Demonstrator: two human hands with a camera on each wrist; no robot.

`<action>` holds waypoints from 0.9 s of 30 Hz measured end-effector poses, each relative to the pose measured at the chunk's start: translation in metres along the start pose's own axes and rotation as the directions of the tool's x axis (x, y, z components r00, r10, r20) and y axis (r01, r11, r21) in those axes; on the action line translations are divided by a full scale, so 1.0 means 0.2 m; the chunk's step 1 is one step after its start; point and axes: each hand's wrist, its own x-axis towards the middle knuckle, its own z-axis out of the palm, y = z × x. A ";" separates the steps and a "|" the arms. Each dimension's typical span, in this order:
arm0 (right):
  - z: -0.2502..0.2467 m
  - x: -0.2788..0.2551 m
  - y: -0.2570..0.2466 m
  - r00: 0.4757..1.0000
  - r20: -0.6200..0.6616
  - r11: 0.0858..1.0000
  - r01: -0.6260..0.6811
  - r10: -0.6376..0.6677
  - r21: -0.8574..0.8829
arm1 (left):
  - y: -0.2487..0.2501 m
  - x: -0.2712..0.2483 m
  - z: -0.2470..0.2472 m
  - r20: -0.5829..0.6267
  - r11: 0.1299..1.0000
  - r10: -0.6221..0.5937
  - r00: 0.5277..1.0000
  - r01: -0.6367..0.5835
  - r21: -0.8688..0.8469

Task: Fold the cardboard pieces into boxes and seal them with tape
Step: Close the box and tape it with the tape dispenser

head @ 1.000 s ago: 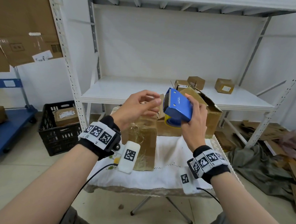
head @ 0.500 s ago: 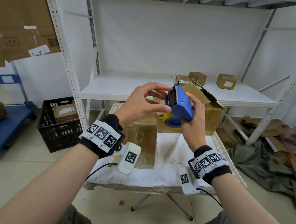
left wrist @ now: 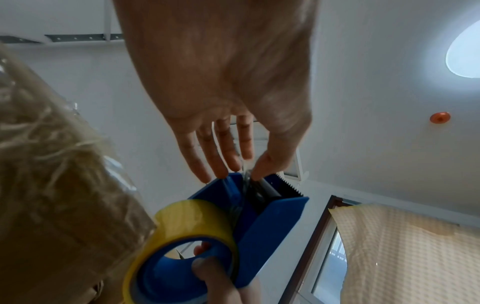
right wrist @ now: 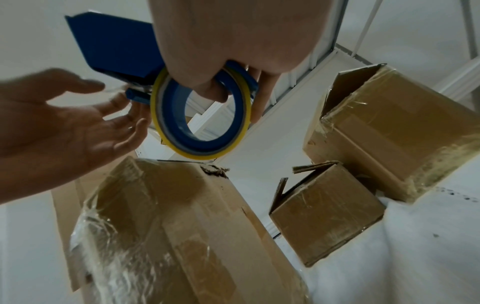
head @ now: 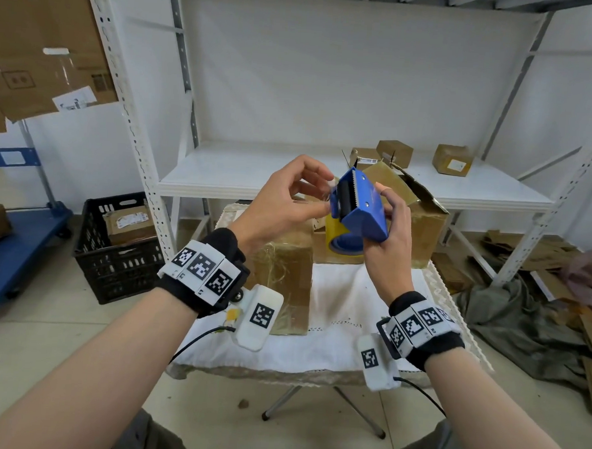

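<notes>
I held the blue tape dispenser (head: 360,207) in my right hand (head: 388,239) above the worktop (head: 345,295), serrated blade tilted up-left, yellow roll (left wrist: 187,222) lowest. My left hand (head: 282,203) pinched the loose tape end beside the blade.

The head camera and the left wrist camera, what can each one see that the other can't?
Only the head view shows the black crate, the shelf with small boxes, and both wristbands. Only the left wrist view shows the ceiling lamp and the orange dot. Both show the blue dispenser with its yellow tape, and the left hand picking at the tape end.
</notes>
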 end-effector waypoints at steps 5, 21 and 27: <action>-0.01 0.00 -0.01 1.000 0.023 1.000 -0.013 0.013 -0.016 | -0.01 0.02 0.00 -0.047 0.978 -0.154 0.987 0.145 -0.153; -0.07 -0.04 -0.10 0.999 0.039 0.998 0.016 -0.019 0.060 | 0.08 0.07 -0.04 -0.064 0.857 -0.460 0.885 0.425 -0.290; -0.08 -0.04 -0.01 0.988 0.071 0.989 0.138 -0.134 -0.050 | 0.11 0.13 -0.08 -0.108 0.895 -0.433 0.895 0.413 -0.167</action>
